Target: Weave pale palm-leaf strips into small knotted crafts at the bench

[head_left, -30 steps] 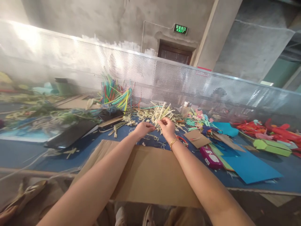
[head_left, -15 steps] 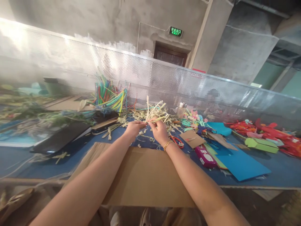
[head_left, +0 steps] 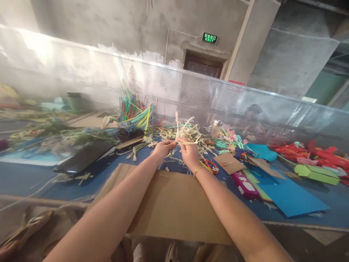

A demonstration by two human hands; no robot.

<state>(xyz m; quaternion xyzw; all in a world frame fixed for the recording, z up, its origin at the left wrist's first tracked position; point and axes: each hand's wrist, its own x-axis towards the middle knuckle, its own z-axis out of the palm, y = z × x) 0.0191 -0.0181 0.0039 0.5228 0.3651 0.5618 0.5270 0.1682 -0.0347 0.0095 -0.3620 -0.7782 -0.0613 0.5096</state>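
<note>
Pale straw-like strips stand up from between my two hands, and one strip lies across toward the right. My left hand pinches them from the left side. Close beside it, fingertips nearly touching, my right hand has its fingers pressed round the strips; a gold bracelet is on the wrist. Behind the hands a loose heap of similar pale strips covers the blue table. Below the forearms lies a brown cardboard sheet at the table's front edge.
Left are a black laptop-like slab and bundled coloured pipe cleaners. On the right lie orange-handled scissors, a purple box, blue paper, a green paper box and red items. A perforated metal screen stands behind.
The whole view has shifted, so things appear farther right. Both hands stay together on the strips; the strip at my right hand now points more level to the right.
</note>
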